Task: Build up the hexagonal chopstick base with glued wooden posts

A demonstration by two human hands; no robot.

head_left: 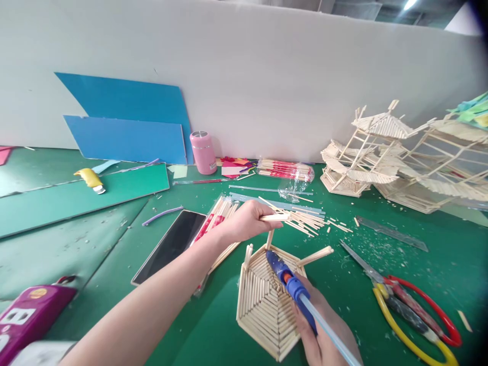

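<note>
Head view: stick (275, 217) in left hand (244, 221)

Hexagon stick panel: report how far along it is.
Done: the hexagon panel is filled with rings of sticks, and three posts stand at its far edge. In hand: the left hand holds a stick above the panel, while the right hand aims the glue gun at a post's base. Left: a pile of loose sticks remains.
</note>
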